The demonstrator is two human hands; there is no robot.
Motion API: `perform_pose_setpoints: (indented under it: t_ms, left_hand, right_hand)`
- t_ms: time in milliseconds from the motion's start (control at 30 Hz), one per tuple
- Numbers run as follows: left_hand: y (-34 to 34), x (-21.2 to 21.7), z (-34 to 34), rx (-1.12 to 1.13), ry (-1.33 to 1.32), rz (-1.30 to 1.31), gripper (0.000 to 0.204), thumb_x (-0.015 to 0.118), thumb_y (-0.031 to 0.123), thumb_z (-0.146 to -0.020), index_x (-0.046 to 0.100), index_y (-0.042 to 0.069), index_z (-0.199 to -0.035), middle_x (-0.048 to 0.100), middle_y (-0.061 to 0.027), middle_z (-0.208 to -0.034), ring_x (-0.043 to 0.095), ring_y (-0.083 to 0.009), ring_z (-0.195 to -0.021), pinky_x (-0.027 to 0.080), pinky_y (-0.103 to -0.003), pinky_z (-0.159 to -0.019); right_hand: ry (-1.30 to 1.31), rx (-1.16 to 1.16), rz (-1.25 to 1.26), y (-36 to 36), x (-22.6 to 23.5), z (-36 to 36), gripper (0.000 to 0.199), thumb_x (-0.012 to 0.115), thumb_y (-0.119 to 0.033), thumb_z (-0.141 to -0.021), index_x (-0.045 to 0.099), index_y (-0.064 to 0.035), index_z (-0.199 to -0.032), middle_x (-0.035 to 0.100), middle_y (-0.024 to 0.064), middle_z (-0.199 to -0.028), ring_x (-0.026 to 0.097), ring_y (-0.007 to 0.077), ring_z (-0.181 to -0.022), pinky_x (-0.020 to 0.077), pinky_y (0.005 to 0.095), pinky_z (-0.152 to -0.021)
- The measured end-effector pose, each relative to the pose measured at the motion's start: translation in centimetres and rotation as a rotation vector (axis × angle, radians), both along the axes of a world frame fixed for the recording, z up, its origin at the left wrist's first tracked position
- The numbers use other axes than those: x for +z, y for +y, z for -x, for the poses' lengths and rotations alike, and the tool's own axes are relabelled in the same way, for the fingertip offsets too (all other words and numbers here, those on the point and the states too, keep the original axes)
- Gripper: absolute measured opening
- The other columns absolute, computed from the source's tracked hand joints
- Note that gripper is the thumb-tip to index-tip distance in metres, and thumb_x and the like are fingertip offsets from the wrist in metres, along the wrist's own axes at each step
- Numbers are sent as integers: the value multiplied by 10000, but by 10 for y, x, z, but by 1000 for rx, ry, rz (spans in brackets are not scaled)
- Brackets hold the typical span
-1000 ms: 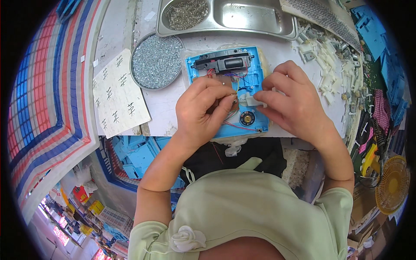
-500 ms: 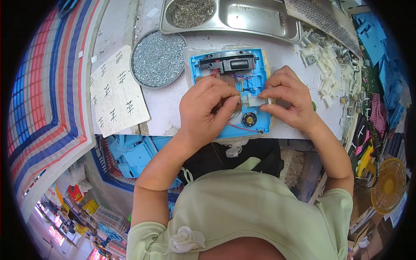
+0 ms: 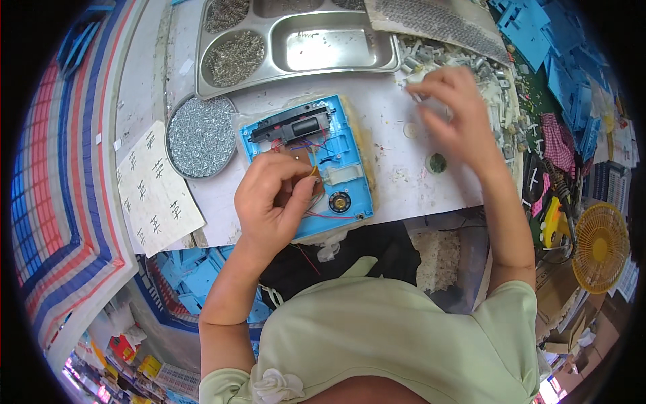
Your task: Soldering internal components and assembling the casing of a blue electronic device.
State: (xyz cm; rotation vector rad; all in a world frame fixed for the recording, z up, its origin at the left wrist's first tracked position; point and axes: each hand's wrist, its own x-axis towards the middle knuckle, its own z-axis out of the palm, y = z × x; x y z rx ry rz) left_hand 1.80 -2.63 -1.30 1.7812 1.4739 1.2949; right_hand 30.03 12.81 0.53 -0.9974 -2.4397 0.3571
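My left hand (image 3: 272, 202) pins the blue case (image 3: 306, 168) on the desk (image 3: 397, 168), fingers curled on its wires. My right hand (image 3: 451, 114), fingers pinched, reaches the white parts (image 3: 441, 57); I should pick just one, case kept flat

a small assembly workshop is shown: a white worktable (image 3: 410, 168) is crowded with a compartmented steel tray of screws (image 3: 296, 40), a round dish of silver screws (image 3: 200, 137) and heaps of blue plastic housings (image 3: 538, 34).
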Motion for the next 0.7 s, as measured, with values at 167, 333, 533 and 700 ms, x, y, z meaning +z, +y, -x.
perform_pose_setpoints:
  t_ms: [167,333,533,700]
  left_hand:
    - [10,27,-10,-91,43,-56,268,788,30,-818,670,20,-1058,648,-83,-883,604,-160,-659,473,-280,-545]
    - [56,58,-38,-183,58,296,247,766,85,-871,665,-10,-1076,666,-60,-801,605,-115,-649,476,-271,-559]
    - [99,57,-58,-391,-152,590,234,772,123,-885,662,-15,-1039,686,-55,-782,627,-88,-677,518,-272,-598]
    - [96,53,-81,-349,287,-4,205,782,98,-827,658,46,-982,674,-73,-831,667,-207,-684,530,-345,-573]
  right_hand:
    - [-332,-101,-151,14,-10,-14,203,738,-116,-770,713,-104,-971,657,61,-963,570,286,-971,454,421,-858]
    - [-137,28,-65,-21,20,5,264,775,-150,-763,688,-124,-1011,611,12,-692,595,238,-771,439,405,-853]
    - [176,8,-73,-48,22,7,333,778,-78,-747,687,-109,-1066,652,10,-708,615,215,-670,471,378,-802]
    - [752,-143,649,-64,1,0,400,763,-105,-876,604,-20,-1234,740,78,-881,691,135,-806,544,290,-703]
